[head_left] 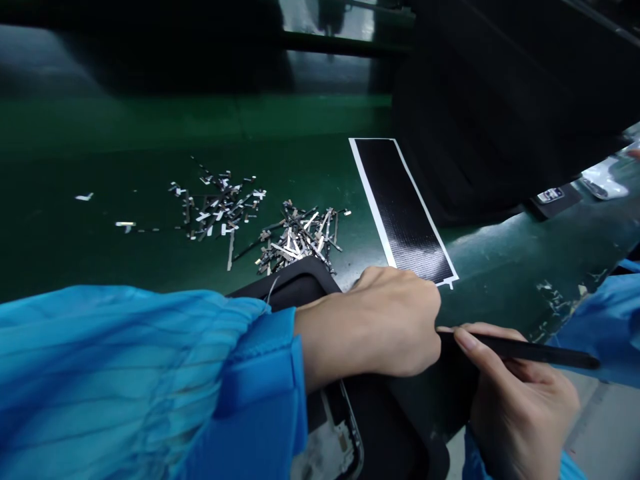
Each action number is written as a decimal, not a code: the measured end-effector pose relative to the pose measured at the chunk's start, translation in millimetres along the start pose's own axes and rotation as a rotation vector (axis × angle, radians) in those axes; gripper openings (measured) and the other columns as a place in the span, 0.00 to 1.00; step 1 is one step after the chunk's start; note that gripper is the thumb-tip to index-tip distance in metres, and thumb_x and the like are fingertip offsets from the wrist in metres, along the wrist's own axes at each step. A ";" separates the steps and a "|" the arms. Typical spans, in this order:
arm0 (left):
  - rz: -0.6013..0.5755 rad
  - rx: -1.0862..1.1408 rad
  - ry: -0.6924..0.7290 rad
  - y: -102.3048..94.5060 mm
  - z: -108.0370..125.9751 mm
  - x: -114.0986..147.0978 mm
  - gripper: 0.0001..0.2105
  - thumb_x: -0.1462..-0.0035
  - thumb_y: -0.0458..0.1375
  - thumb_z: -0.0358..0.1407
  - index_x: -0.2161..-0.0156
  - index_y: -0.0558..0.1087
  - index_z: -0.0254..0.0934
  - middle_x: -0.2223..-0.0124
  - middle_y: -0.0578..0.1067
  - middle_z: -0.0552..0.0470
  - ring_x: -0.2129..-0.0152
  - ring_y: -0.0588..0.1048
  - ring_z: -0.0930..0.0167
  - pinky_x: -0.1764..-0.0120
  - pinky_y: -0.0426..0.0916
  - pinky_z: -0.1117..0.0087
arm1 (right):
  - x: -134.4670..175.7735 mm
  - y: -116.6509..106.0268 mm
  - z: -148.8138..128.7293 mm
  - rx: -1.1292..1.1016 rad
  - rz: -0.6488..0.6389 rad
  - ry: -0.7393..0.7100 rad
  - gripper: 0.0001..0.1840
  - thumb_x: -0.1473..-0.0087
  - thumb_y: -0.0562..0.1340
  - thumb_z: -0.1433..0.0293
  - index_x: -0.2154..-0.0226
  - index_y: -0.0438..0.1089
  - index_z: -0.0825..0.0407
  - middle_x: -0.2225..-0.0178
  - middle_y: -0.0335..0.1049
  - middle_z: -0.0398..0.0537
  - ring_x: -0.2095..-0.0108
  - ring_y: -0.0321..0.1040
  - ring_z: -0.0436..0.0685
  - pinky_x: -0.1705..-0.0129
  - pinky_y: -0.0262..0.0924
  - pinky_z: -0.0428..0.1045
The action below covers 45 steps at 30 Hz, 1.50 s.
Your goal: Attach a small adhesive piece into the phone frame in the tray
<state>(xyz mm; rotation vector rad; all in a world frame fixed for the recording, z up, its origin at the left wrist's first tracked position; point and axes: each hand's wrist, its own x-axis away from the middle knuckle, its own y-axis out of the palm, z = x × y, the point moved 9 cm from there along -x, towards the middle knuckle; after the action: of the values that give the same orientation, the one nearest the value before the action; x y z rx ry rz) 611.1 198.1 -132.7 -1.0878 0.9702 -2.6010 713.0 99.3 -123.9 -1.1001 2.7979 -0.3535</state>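
Observation:
My left hand [380, 320], in a bright blue sleeve, reaches across the view and rests curled on a black tray [300, 283] at the near table edge. A phone frame [333, 447] lies partly hidden under that arm in the tray. My right hand [520, 400] sits at the lower right and pinches a thin black stick tool [540, 351], whose tip meets the fingertips of the left hand. What lies under the left fingers is hidden.
A green table [125, 227] carries two heaps of small metal and white strips [295, 237] and a long black sheet with white border [400, 207]. A large dark cover [500, 100] looms at the upper right. Another blue sleeve [605, 313] shows at the right edge.

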 end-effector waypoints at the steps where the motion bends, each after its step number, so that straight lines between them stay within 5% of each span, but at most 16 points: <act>1: -0.006 0.000 -0.001 0.0 0.2 0.4 0.09 0.63 0.48 0.34 0.84 0.50 0.37 0.80 0.55 0.51 0.76 0.62 0.64 0.78 0.59 0.65 | 0.1 -0.3 -0.1 0.003 0.003 -0.003 0.04 0.61 0.67 0.68 0.78 0.73 0.50 0.75 0.71 0.42 0.73 0.67 0.49 0.73 0.62 0.41; 29: 0.065 0.006 0.020 -0.4 0.2 1.3 0.12 0.63 0.48 0.34 0.89 0.48 0.39 0.86 0.51 0.53 0.86 0.54 0.71 0.86 0.53 0.70 | 1.7 0.0 -11.2 0.173 0.029 -0.104 0.05 0.60 0.66 0.66 0.78 0.72 0.49 0.76 0.71 0.40 0.75 0.67 0.48 0.75 0.60 0.38; 36: 0.083 0.015 0.074 -6.0 1.9 4.8 0.11 0.58 0.48 0.32 0.87 0.54 0.37 0.83 0.60 0.51 0.83 0.61 0.68 0.83 0.54 0.71 | -0.2 -5.5 -10.9 -0.068 0.035 -0.156 0.02 0.55 0.63 0.72 0.73 0.70 0.50 0.72 0.71 0.42 0.69 0.68 0.53 0.65 0.61 0.47; 39: 0.141 0.041 0.128 -18.4 10.9 22.3 0.09 0.51 0.47 0.32 0.80 0.63 0.38 0.75 0.67 0.50 0.78 0.65 0.68 0.81 0.55 0.72 | -0.9 1.4 -35.1 -0.036 -0.082 -0.313 0.04 0.51 0.59 0.74 0.71 0.69 0.50 0.68 0.69 0.44 0.65 0.66 0.53 0.62 0.59 0.48; 45: 0.354 0.107 0.391 -45.1 34.4 79.1 0.08 0.49 0.50 0.30 0.75 0.69 0.39 0.72 0.69 0.51 0.76 0.67 0.70 0.71 0.60 0.71 | 10.1 48.0 -76.5 0.073 -0.682 -0.432 0.06 0.50 0.59 0.74 0.71 0.69 0.46 0.78 0.64 0.37 0.78 0.61 0.45 0.76 0.55 0.41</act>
<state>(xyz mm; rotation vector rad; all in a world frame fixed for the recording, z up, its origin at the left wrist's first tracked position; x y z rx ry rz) 581.8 186.1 -40.7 -0.3425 0.9738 -2.5680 659.5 139.7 -62.4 -1.8302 1.9675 -0.2284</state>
